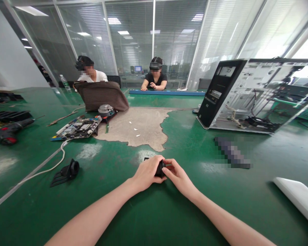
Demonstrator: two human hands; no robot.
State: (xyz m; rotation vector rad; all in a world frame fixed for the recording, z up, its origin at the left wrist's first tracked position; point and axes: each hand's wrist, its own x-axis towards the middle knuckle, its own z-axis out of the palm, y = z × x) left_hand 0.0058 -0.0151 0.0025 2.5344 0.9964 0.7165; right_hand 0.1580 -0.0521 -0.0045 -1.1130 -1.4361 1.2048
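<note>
A small black plastic part [159, 169] is held between my two hands, low over the green table; most of it is covered by fingers, so its full shape is hidden. My left hand [150, 172] wraps round it from the left, palm turned down. From the right, my right hand [176, 172] pinches its edge between thumb and fingers. To the left lies a black plastic bracket [66, 172] with a round ring at one end and a slotted flat plate.
On the left are a circuit board [79, 128], a white cable [63, 153] and a power drill [9, 131]. An opened computer case [220, 95] stands at right, near a blurred dark object [231, 153] and a white device [297, 198]. Two people sit across the table.
</note>
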